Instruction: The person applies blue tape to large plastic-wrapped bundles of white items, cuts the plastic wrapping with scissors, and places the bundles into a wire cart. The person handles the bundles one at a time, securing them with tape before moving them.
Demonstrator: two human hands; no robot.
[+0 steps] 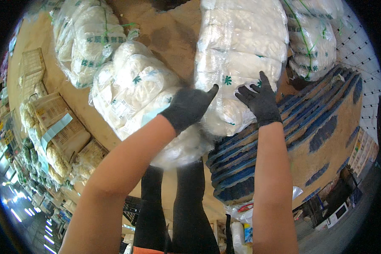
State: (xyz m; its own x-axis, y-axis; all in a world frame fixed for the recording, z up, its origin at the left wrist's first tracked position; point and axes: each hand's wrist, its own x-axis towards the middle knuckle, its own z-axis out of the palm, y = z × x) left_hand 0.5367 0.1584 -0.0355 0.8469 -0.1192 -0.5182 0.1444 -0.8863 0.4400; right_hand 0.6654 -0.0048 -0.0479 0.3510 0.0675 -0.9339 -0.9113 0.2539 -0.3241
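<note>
Both of my hands wear black gloves. My left hand (pixel 189 106) is over the side of a bulging clear plastic bundle (pixel 139 79) of white packets. Its thumb points toward a second, longer bundle (pixel 241 41), and its other fingers are hidden from me. At that longer bundle's near end, my right hand (pixel 257 101) lies with fingers spread on the plastic, beside a packet with green print. Whether it presses or only rests there, I cannot tell. A blurred, loose plastic end (pixel 184 149) hangs in front of my legs.
Another wrapped bundle (pixel 85 44) with green twine lies at the far left, and a tied one (pixel 314 47) at the right. Dark blue, ridged stacked material (pixel 304 133) fills the right side. Plastic crates (pixel 60 120) stand on the left. The brown floor (pixel 168 35) shows between bundles.
</note>
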